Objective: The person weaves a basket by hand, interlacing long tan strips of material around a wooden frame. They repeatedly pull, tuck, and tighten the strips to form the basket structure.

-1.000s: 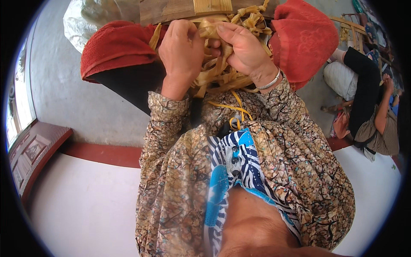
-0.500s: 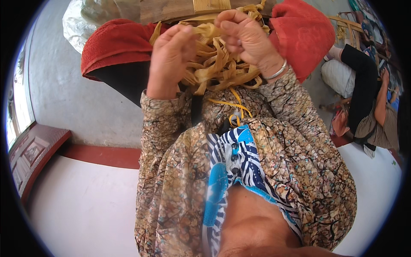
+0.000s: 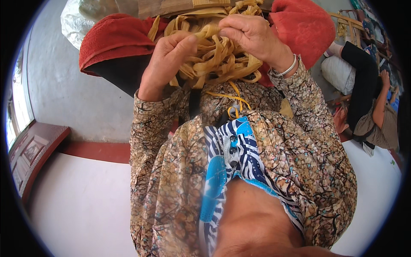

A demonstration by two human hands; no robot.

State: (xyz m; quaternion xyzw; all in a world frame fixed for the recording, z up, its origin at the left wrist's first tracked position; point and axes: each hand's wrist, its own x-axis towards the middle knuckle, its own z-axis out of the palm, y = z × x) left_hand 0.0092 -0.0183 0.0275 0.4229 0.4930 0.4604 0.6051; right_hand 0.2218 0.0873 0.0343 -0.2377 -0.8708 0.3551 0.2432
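Observation:
A flat tan strip (image 3: 208, 31), like dried plant fibre, runs between my two hands above my lap. My left hand (image 3: 168, 60) is closed, its thumb pressed against the forefinger at the strip's left part. At the strip's other side my right hand (image 3: 260, 39), with a silver bangle at the wrist, pinches it between thumb and fingertips. Below and behind both hands lies a loose, looping heap of similar tan strips (image 3: 222, 64). How the strip joins the heap is hard to make out.
Red cloths (image 3: 117, 38) cover my knees on both sides of the heap. Beyond it stands a brown wooden board (image 3: 171, 7). A whitish plastic sack (image 3: 73, 23) is at the far left. On the right sits another person (image 3: 359, 81) beside a pale sack (image 3: 338, 75).
My hands have drawn a little farther apart and lower, with the strip stretched between them. My left forearm has shifted left, and my right wrist has moved right.

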